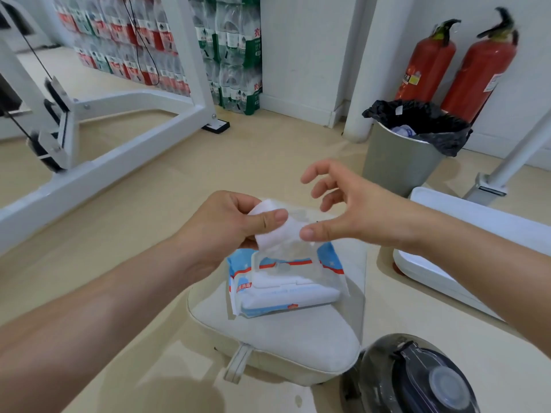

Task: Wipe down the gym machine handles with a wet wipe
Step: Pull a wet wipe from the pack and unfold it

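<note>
**Above a pale grey padded cushion (283, 344), hands at a white wet wipe (277, 231)**

The left hand (226, 231) pinches the wipe between thumb and fingers. The right hand (351, 213) is spread, thumb tip at the wipe's edge. Beneath, a blue-and-white plastic wipe pack (286, 290), lid up, lies on the cushion. Beige floor (238, 150) surrounds it. A white metal gym machine frame (125, 135) stands left; a grey black-lined bin (396, 162) and two red fire extinguishers (426, 64) stand right.
</note>
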{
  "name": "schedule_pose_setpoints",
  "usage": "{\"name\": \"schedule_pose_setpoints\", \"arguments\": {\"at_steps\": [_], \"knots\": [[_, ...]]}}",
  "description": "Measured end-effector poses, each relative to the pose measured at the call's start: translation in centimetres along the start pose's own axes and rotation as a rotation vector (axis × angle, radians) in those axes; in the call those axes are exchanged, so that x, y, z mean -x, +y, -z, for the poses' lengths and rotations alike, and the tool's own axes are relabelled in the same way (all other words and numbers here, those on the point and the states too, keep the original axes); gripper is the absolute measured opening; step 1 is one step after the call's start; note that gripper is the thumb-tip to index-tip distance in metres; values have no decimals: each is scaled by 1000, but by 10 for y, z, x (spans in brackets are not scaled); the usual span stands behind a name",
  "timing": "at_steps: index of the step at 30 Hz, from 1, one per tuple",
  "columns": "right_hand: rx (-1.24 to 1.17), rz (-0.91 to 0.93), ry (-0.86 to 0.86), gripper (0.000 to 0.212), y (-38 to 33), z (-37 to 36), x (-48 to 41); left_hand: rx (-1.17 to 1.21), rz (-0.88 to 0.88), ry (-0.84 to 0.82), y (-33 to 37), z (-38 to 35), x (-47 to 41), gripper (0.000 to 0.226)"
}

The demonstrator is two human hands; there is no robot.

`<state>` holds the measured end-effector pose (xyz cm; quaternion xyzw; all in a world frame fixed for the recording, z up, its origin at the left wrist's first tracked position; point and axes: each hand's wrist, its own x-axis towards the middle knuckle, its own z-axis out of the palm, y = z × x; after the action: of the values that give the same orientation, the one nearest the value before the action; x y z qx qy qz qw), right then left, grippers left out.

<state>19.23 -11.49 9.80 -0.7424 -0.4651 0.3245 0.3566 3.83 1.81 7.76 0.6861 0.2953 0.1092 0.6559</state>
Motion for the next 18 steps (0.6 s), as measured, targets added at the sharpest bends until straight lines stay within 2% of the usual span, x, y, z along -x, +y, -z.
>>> {"name": "schedule_pose_setpoints", "arguments": {"at_steps": [2,5,7,11,13,18], "knots": [[75,116,13,65,-11,-10,2,20,-26,27,4,-4,1,42],[-70,233,70,45,-14,-21,0,75,-57,70,10,-10,2,45],[-220,209,138,26,-12,-21,-3,127,-43,56,14,-11,2,41],[-316,158,288,12,-8,-18,-3,106,-7,-27,18,-8,5,39],[-339,140,278,8,-10,-19,0,97,-9,17,15,-8,5,32],[-367,49,110,14,-6,-20,-3,98,-110,143,12,-5,4,18]]}}
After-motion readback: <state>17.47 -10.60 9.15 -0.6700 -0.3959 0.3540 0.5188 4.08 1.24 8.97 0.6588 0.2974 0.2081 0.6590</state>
